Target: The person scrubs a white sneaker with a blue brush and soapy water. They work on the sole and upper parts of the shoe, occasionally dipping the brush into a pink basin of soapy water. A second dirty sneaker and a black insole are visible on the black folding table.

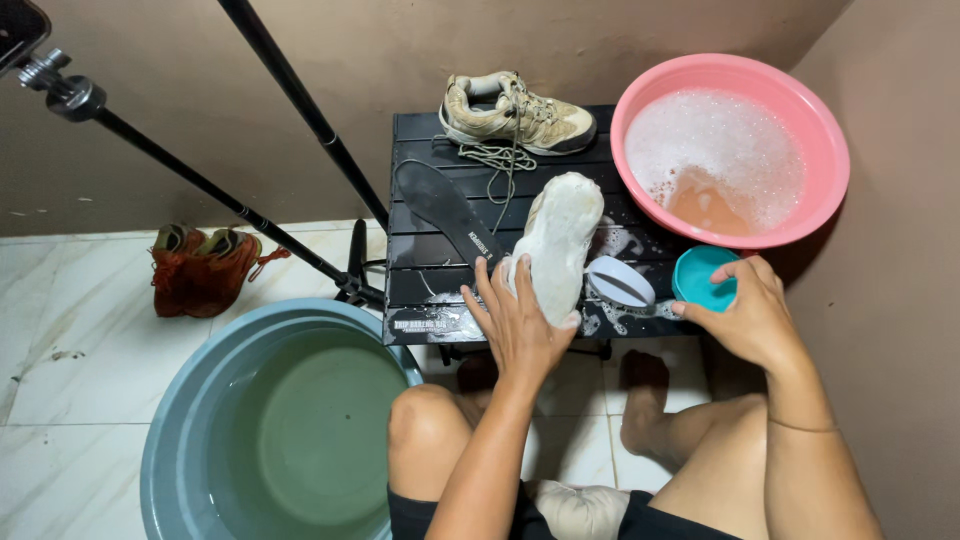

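The left hand point(520, 320) grasps the soapy shoe point(556, 245), held sole-up over the black tabletop point(420, 140). The right hand point(752, 315) grips the teal cup point(702, 277), apparently by its rim, just near of the pink basin point(730, 150). A brush point(620, 283) lies between them.

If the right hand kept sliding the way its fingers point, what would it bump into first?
The right hand points left along the black table. It already touches the small teal bowl; past that, probably the white brush, though depth is unclear.
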